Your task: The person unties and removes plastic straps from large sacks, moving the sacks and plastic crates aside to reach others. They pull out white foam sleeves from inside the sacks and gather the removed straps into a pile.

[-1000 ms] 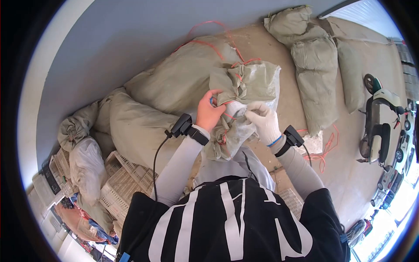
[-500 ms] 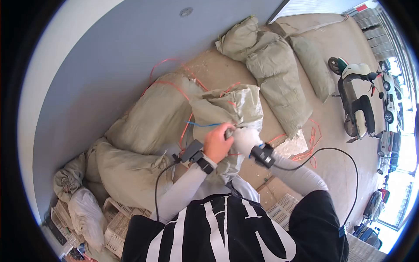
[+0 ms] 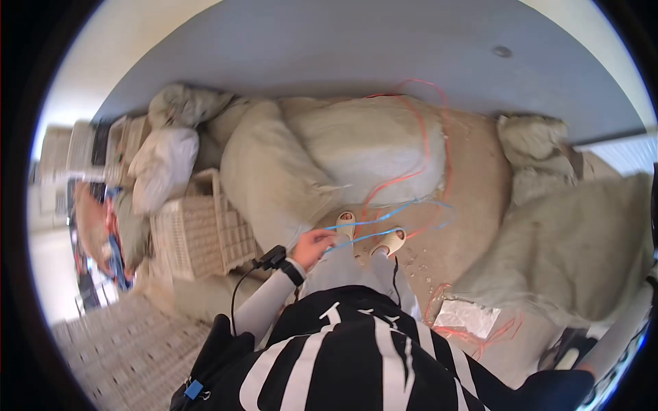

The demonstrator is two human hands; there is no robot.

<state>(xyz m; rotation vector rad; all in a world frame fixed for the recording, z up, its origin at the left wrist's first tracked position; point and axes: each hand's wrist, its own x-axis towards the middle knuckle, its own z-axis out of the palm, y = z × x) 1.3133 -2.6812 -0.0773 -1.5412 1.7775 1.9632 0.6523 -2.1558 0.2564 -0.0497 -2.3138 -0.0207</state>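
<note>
My left hand [image 3: 314, 248] is left of my feet, its fingers curled at the ends of a thin blue string [image 3: 368, 221]. The string loops out to the right above my sandals [image 3: 391, 241]. On the right, a large green-grey woven sack [image 3: 562, 250] hangs tilted beside my outstretched right arm [image 3: 625, 329]. My right hand is cut off at the frame's right edge, so what it holds does not show. Red string [image 3: 425, 140] lies across a full sack [image 3: 373, 147] by the wall.
Another full sack [image 3: 271, 171] leans beside wicker baskets [image 3: 199, 229] on the left. A white bundle [image 3: 164, 168] rests above them. More sacks [image 3: 534, 147] stand at the right by the wall. A silvery sheet [image 3: 467, 316] and tangled red string lie on the floor.
The view has turned left. My hands, earlier together at the sack's neck, are now far apart. The sack has swung to the right with my right arm, and the blue string stays at my left hand.
</note>
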